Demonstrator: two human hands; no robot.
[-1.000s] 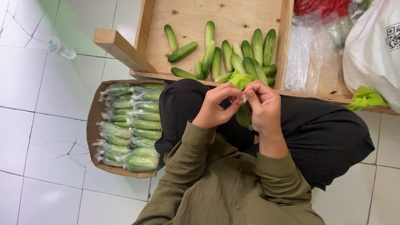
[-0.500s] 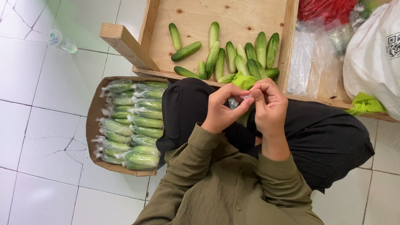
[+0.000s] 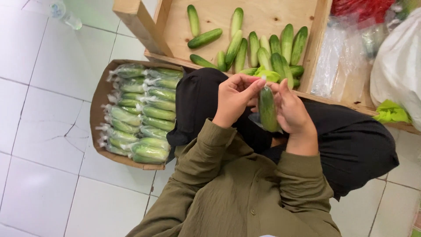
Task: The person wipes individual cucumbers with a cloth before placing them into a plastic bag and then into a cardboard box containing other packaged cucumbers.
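A green cucumber in a thin clear bag [image 3: 267, 109] stands nearly upright over my lap, between both hands. My left hand [image 3: 234, 98] pinches the top of the bag with its fingertips. My right hand [image 3: 291, 114] cups the cucumber's right side. Beyond my knees, loose cucumbers [image 3: 263, 50] lie in a shallow wooden crate [image 3: 315, 44]. A bright green bit of plastic [image 3: 267, 73] sits at the crate's near edge, just above my hands.
A cardboard box [image 3: 97, 109] at my left holds several bagged cucumbers [image 3: 140, 114]. Clear plastic bags [image 3: 340, 61], a white sack [image 3: 401, 66] and a green scrap [image 3: 390, 112] lie at the right. A plastic bottle [image 3: 66, 13] lies on the white tiled floor.
The bagged cucumber has come up into plain view, upright between my hands; before it was mostly hidden low behind them. My hands have parted slightly.
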